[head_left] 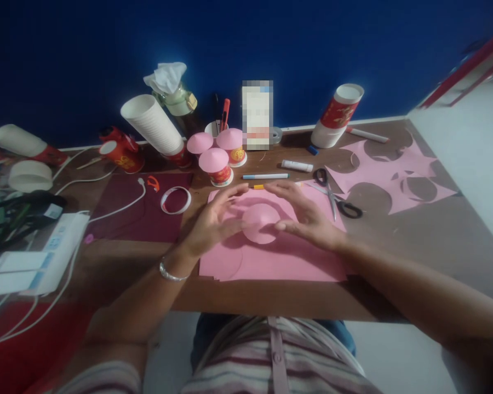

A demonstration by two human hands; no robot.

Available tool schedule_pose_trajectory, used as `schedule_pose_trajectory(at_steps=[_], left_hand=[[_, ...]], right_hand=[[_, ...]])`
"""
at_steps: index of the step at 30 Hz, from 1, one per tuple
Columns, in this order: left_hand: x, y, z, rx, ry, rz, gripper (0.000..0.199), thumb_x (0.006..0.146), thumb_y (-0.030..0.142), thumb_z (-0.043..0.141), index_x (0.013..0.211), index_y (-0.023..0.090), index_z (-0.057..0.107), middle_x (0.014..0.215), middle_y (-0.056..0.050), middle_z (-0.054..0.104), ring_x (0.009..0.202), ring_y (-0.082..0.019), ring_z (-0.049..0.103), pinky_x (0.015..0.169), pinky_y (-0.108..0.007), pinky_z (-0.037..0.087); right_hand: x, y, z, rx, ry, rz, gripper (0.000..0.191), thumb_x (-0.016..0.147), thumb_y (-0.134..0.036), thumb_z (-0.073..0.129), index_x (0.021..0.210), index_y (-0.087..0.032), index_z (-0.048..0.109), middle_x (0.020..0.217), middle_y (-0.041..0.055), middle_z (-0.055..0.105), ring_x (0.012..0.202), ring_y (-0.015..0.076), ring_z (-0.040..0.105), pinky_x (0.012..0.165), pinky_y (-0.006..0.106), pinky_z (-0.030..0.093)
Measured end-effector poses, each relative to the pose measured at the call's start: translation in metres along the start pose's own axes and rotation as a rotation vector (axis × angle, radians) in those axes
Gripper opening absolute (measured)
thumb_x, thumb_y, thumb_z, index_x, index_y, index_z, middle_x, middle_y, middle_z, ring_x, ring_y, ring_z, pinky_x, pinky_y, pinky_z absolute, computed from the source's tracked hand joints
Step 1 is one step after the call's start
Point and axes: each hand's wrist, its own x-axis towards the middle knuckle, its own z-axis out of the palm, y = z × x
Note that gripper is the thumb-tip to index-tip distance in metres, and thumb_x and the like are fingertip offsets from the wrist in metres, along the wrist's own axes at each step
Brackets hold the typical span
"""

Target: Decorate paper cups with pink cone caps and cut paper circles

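Observation:
A pink paper cone (261, 223), point up, is in front of me over a stack of pink paper sheets (312, 262). My left hand (217, 221) curves round its left side, fingers stretched out and apart, with the thumb tip at the cone's edge. On the other side my right hand (306, 216) mirrors it, fingers spread, thumb by the right edge. Neither hand visibly grips the cone. What lies under the cone is hidden. A ring-like shadow or curved outline shows on the paper behind it.
Scissors (336, 197), a glue stick (297, 166) and a blue-white marker (266, 176) lie beyond the paper. Behind stand cone-topped red cups (221, 175) and a leaning paper-cup stack (154, 123). Cut pink scraps (378, 167) lie right; a power strip (61, 251) sits left.

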Motion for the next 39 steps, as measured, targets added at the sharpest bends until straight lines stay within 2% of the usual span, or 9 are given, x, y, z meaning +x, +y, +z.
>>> schedule_pose_trajectory(at_steps=[4,7,11,15,27,30,33,36,39], left_hand=[[-0.004,0.013,0.002,0.433,-0.060,0.247,0.074,0.075,0.033,0.089,0.143,0.033,0.060,0.148,-0.009,0.057,0.141,-0.031,0.047,0.123,-0.047,0.033],[-0.005,0.022,0.008,0.580,-0.066,0.309,0.071,0.075,0.034,0.089,0.141,0.032,0.062,0.143,-0.010,0.062,0.134,-0.031,0.054,0.120,-0.050,0.036],[-0.005,0.026,0.014,0.591,0.012,0.309,0.056,0.072,0.035,0.090,0.125,0.029,0.072,0.127,-0.009,0.070,0.121,-0.031,0.061,0.114,-0.050,0.041],[-0.006,0.026,0.016,0.562,0.030,0.293,0.043,0.073,0.035,0.090,0.113,0.028,0.076,0.115,-0.008,0.073,0.114,-0.030,0.064,0.108,-0.047,0.045],[-0.007,0.028,0.017,0.617,0.019,0.264,0.035,0.077,0.037,0.087,0.108,0.027,0.076,0.113,-0.008,0.074,0.112,-0.029,0.064,0.105,-0.046,0.046],[-0.009,0.030,0.017,0.625,0.013,0.256,0.042,0.077,0.038,0.087,0.115,0.027,0.073,0.120,-0.009,0.072,0.118,-0.030,0.062,0.109,-0.047,0.045],[-0.010,0.029,0.014,0.610,0.038,0.282,0.056,0.080,0.037,0.084,0.132,0.025,0.066,0.136,-0.012,0.066,0.130,-0.032,0.057,0.117,-0.049,0.039],[-0.009,0.022,0.008,0.496,0.050,0.315,0.061,0.093,0.040,0.069,0.149,0.025,0.051,0.153,-0.013,0.053,0.144,-0.032,0.047,0.123,-0.051,0.035],[-0.006,0.014,0.003,0.496,0.008,0.363,0.075,0.096,0.052,0.062,0.160,0.025,0.034,0.167,-0.014,0.035,0.154,-0.035,0.033,0.125,-0.056,0.031]], right_hand=[[-0.002,-0.003,0.003,-0.184,-0.046,-0.152,0.076,0.086,-0.059,0.074,0.154,-0.039,0.046,0.149,0.0111,0.049,0.142,0.0321,0.045,0.118,0.061,0.039],[-0.002,-0.006,0.006,-0.232,-0.046,-0.187,0.076,0.087,-0.056,0.075,0.155,-0.038,0.045,0.146,0.0124,0.051,0.139,0.0333,0.048,0.114,0.061,0.043],[-0.001,-0.010,0.007,-0.282,-0.041,-0.174,0.068,0.089,-0.053,0.074,0.150,-0.035,0.052,0.144,0.0127,0.053,0.136,0.0338,0.050,0.111,0.062,0.045],[-0.002,-0.011,0.008,-0.306,-0.037,-0.163,0.062,0.090,-0.051,0.074,0.147,-0.035,0.055,0.144,0.0125,0.053,0.136,0.0333,0.050,0.112,0.062,0.044],[-0.003,-0.010,0.011,-0.322,-0.023,-0.177,0.063,0.090,-0.051,0.073,0.148,-0.034,0.054,0.145,0.0129,0.053,0.136,0.0332,0.050,0.112,0.060,0.045],[-0.004,-0.011,0.008,-0.309,0.000,-0.176,0.068,0.094,-0.055,0.066,0.155,-0.034,0.044,0.147,0.0136,0.052,0.137,0.0328,0.050,0.113,0.060,0.045],[-0.005,-0.013,0.007,-0.348,0.036,-0.200,0.076,0.098,-0.059,0.057,0.163,-0.032,0.028,0.155,0.0149,0.047,0.144,0.0338,0.045,0.118,0.062,0.040],[-0.003,-0.014,0.011,-0.417,0.026,-0.256,0.083,0.098,-0.059,0.056,0.166,-0.030,0.018,0.163,0.0145,0.040,0.151,0.0342,0.037,0.122,0.062,0.034],[0.002,-0.016,0.016,-0.483,-0.001,-0.323,0.089,0.097,-0.057,0.060,0.167,-0.026,0.014,0.166,0.0160,0.037,0.155,0.0333,0.032,0.124,0.061,0.032]])
